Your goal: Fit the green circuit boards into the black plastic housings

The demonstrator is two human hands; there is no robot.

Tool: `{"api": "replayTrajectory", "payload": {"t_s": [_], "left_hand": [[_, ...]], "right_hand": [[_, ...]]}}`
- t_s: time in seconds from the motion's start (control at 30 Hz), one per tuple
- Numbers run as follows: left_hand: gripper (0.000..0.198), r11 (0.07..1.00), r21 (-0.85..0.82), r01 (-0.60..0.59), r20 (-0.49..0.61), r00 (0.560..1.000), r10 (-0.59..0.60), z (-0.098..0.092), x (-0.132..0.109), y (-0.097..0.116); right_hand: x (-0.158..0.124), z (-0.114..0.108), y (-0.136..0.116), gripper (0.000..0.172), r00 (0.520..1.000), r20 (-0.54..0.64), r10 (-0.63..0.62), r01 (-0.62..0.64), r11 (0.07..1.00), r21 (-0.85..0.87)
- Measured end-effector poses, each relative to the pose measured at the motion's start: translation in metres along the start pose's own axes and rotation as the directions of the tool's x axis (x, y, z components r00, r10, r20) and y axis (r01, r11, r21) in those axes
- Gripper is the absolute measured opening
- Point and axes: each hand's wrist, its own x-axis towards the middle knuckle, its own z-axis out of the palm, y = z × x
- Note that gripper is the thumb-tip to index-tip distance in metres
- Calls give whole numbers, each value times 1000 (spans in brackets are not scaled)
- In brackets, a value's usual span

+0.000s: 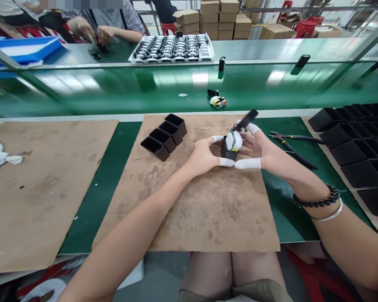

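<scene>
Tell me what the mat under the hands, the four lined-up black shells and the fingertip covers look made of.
Mat: brown cardboard, matte, stained and scuffed. Black shells: probably moulded plastic, smooth thin walls with a dull sheen. Fingertip covers: likely white latex or rubber, stretched snug over fingertips.

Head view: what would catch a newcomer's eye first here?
Both hands, left and right, meet at centre over brown cardboard, gripping a small black case with a white part in it. Four empty black cases sit in a row just left, and a tray of parts lies beyond the green belt.
</scene>
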Motion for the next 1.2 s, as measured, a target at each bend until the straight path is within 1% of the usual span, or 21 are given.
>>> {"api": "replayTrajectory", "payload": {"t_s": [0.07, 0.1, 0.17, 0.27, 0.3, 0.37, 0.43, 0.47, 0.53, 0.6, 0.67, 0.73, 0.8, 0.87, 0.93, 1.0, 1.03, 1.1, 1.13, 1.2], "left_hand": [[54, 995, -102, 2, 12, 1000, 0, -1, 2, -1], [56, 994, -112, -4, 8, 1000, 5, -1, 2, -1], [59, 999, -33, -4, -14, 1000, 4, -1, 2, 0], [63, 986, 167, 23, -16, 1000, -21, 1, 0, 1], [64, 978, 208, 29, -10, 1000, -27, 2, 0, 1], [65, 971, 236, 17, 5, 1000, -19, 4, -1, 2], [66, 968, 251, -12, 12, 1000, 9, 5, -2, 3], [67, 965, 261, -27, 16, 1000, 24, 5, -3, 4], [68, 956, 286, -60, 32, 998, 53, 6, -5, 6], [70, 947, 304, -101, 58, 994, 87, 7, -6, 6], [71, 941, 309, -141, 87, 989, 120, 7, -8, 6], [73, 946, 297, -134, 91, 990, 112, 8, -8, 4], [74, 959, 270, -85, 70, 995, 69, 7, -6, 2], [73, 977, 207, -44, 51, 998, 34, 5, -3, -1], [68, 995, 90, -35, 74, 997, 28, 2, 1, -3], [60, 999, -34, -33, 119, 992, 36, -2, 3, -4], [58, 997, -76, -30, 137, 990, 40, -3, 4, -4], [56, 994, -104, -28, 147, 988, 43, -5, 4, -2], [55, 995, -91, -27, 130, 991, 39, -5, 4, -1], [58, 1000, -13, -23, 58, 998, 23, -2, 1, 1]], "right_hand": [[-1, 0, -2, 74, 996, -81, -35, 36, 999, 3], [-1, 1, -3, 69, 990, -128, -58, 57, 998, -17], [-3, 2, -4, 66, 976, -188, -107, 94, 993, -74], [-4, 2, -6, 67, 954, -229, -191, 153, 973, -174], [-4, 1, -7, 66, 944, -241, -226, 175, 960, -217], [-5, -1, -10, 57, 924, -259, -282, 194, 927, -320], [-6, -3, -12, 41, 913, -280, -298, 167, 897, -409], [-6, -5, -13, 34, 911, -298, -286, 141, 894, -425], [-6, -7, -13, 25, 913, -343, -222, 82, 921, -380], [-4, -11, -13, 22, 918, -380, -112, 12, 967, -256], [-3, -16, -13, 22, 926, -376, 17, -71, 989, -132], [-3, -21, -16, 20, 943, -313, 117, -149, 986, -79], [-4, -26, -20, 22, 969, -194, 153, -182, 973, -141], [-5, -30, -23, 31, 992, -90, 93, -115, 956, -269], [-7, -32, -24, 39, 998, -51, -44, 19, 914, -405], [-7, -33, -22, 36, 981, -51, -189, 134, 838, -529], [-7, -33, -21, 32, 969, -51, -242, 168, 798, -579], [-7, -33, -19, 27, 951, -65, -301, 195, 752, -629], [-7, -32, -18, 24, 948, -87, -306, 187, 758, -625], [-7, -29, -18, 17, 948, -173, -267, 125, 813, -569]]}}
